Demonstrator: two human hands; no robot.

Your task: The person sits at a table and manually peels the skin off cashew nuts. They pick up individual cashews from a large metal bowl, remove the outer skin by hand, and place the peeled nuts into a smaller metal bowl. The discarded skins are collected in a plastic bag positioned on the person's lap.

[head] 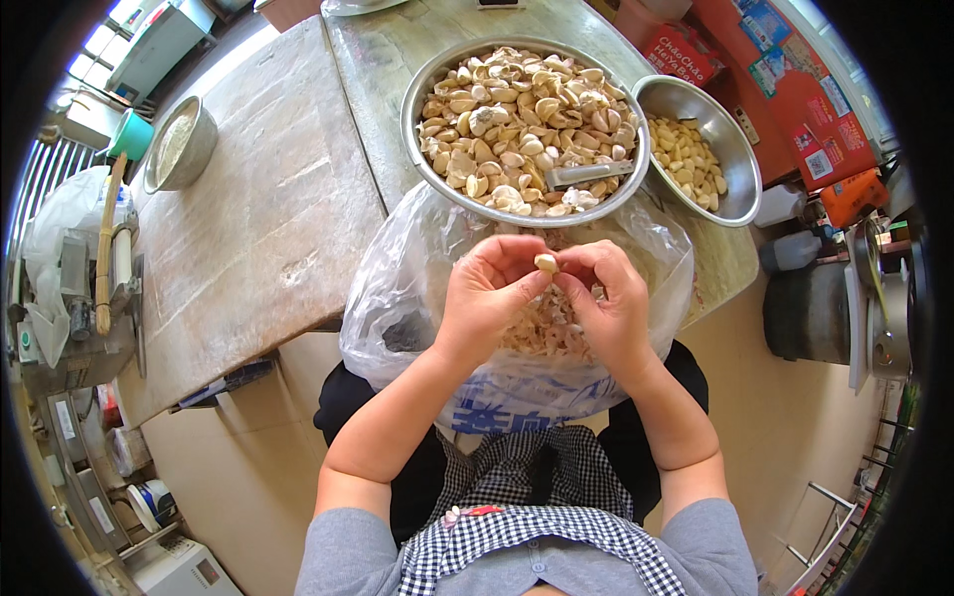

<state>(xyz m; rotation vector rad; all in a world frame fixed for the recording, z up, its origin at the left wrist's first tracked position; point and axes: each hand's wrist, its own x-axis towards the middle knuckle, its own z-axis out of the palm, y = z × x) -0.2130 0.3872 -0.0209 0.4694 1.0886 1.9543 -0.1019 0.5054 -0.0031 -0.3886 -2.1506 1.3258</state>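
Observation:
Between the fingertips of my left hand [496, 290] and my right hand [607, 298] is a pale garlic clove [546, 263], pinched by both. Below them, a clear plastic bag [395, 298] with blue print spreads across my lap and holds papery garlic skins [548, 331]. Just beyond my hands stands a wide metal basin [411, 127] heaped with unpeeled garlic cloves [522, 112]. A small metal tool [589, 175], perhaps a peeler or knife handle, lies on those cloves. To its right, a tilted steel bowl [734, 167] contains peeled cloves [686, 160].
The worn tabletop [253, 186] carries a metal bowl of pale powder [179, 145] at left. A wooden-handled brush [108, 246] stands by equipment on the far left. Red boxes [678, 56] sit at back right; a large dark pot [805, 313] is at right.

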